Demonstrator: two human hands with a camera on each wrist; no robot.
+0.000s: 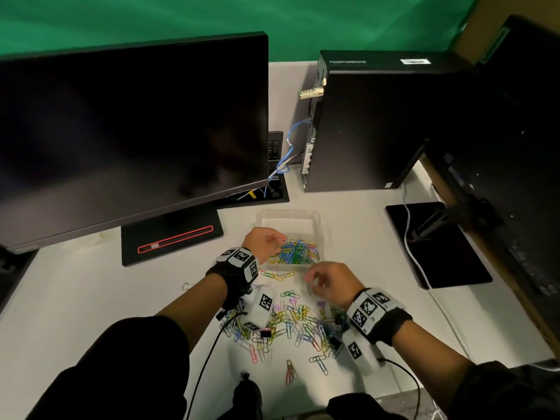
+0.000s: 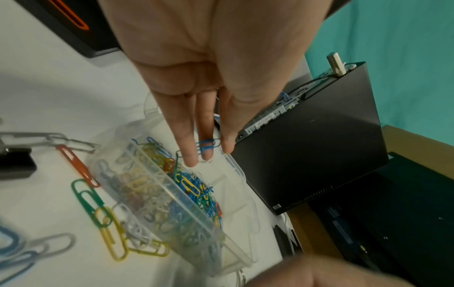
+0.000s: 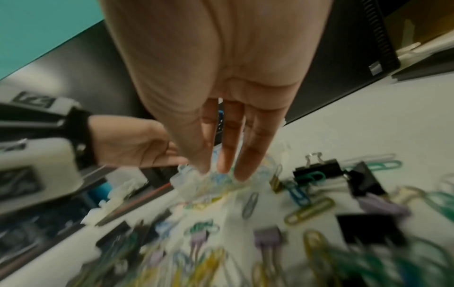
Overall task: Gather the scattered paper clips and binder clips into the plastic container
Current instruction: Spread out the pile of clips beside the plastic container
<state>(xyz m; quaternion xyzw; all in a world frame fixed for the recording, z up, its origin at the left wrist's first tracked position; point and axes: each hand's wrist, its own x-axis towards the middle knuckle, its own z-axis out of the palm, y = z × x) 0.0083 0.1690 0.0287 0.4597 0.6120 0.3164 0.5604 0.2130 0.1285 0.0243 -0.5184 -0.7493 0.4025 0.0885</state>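
My left hand (image 2: 196, 81) over plastic container (image 1: 315, 221), centre frame; fingers straight, blue paper clip (image 2: 206, 146) hooked on one fingertip, drop zone directly below. My right hand (image 1: 328, 281) loosely curled, seemingly empty, nearer scattered clips (image 1: 291, 325) at lower centre.

The paper clips (image 3: 209, 258) nearest the right wrist camera blur badly. The right hand (image 1: 328, 281) smears too, hiding any hold.

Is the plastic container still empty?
No, the head view shows the plastic container already holding a heap of coloured paper clips under the left hand.
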